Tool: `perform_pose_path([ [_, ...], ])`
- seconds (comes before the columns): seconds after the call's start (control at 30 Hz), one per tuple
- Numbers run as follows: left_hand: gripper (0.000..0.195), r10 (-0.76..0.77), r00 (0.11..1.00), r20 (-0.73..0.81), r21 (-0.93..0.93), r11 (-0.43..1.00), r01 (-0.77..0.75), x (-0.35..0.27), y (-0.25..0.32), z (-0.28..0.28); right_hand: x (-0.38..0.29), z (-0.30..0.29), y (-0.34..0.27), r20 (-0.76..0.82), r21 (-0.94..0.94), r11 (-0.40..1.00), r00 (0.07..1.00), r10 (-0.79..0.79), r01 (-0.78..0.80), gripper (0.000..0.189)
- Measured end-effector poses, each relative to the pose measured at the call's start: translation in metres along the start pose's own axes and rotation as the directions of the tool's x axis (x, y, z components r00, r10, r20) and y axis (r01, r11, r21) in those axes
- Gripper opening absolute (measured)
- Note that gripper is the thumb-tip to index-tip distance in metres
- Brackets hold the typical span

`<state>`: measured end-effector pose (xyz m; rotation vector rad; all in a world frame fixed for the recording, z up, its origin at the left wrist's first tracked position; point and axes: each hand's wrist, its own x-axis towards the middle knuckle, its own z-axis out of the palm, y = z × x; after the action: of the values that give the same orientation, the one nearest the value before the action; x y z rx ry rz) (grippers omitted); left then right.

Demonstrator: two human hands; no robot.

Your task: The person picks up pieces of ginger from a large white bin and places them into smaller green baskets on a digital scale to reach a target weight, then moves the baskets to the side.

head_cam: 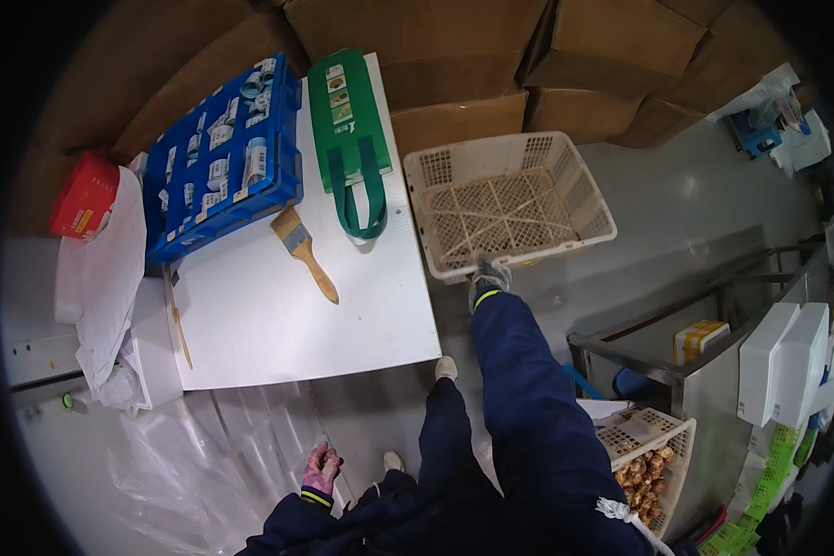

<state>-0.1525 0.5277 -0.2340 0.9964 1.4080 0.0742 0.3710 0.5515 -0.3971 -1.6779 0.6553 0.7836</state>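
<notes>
My right hand (490,275), in a dark glove with clear plastic over it, grips the near rim of a white plastic crate (593,241). The crate has mesh walls, a brown-stained lattice bottom and nothing inside. It is beside the right edge of a white table (285,347). My left hand (321,470) wears a pink patterned glove and hangs low in front of the table, near clear plastic sheeting (187,465). Its fingers are loosely curled and slightly apart, with nothing seen in them. On the table lie a wood-handled paintbrush (306,256) and a green handled bag (351,115).
A blue compartment crate (285,181) of labelled cylindrical containers occupies the table's far left. Cardboard boxes (459,118) line the back. At right stand a metal frame table (719,417) and a crate (684,445) of brown lumpy pieces. White foam boxes (782,361) are beyond.
</notes>
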Motion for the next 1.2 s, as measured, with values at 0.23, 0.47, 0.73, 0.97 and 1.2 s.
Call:
perform_pose_path([
  [0.23, 0.056, -0.043, 0.999, 0.005, -0.015, 0.999, 0.043, 0.022, 0.053, 0.019, 0.026, 0.000, 0.065, 0.361, -0.566, 0.816, 0.925, 0.117, 0.118, 0.021],
  [0.47, 0.054, 0.047, 0.958, 0.282, 0.027, 0.998, -0.057, 0.060, 0.072, 0.019, -0.142, -0.101, 0.095, 0.751, -0.643, 0.192, 0.659, -0.033, 0.742, 0.028],
  [0.73, 0.070, -0.145, 0.482, 0.864, 0.223, 0.969, -0.109, -0.005, 0.121, 0.094, -0.371, -0.197, 0.105, 0.358, 0.680, 0.733, 0.871, -0.336, 0.003, 0.033],
  [0.97, 0.042, -0.249, 0.003, 0.969, 0.239, 0.933, 0.268, -0.148, 0.088, 0.175, -0.494, -0.269, 0.092, 0.315, 0.931, 0.356, 0.663, -0.679, -0.077, 0.048],
  [1.2, 0.015, -0.353, -0.077, 0.933, 0.344, 0.933, -0.109, -0.291, 0.013, 0.244, -0.498, -0.403, 0.163, 0.021, 0.967, 0.161, 0.572, -0.820, 0.196, 0.072],
])
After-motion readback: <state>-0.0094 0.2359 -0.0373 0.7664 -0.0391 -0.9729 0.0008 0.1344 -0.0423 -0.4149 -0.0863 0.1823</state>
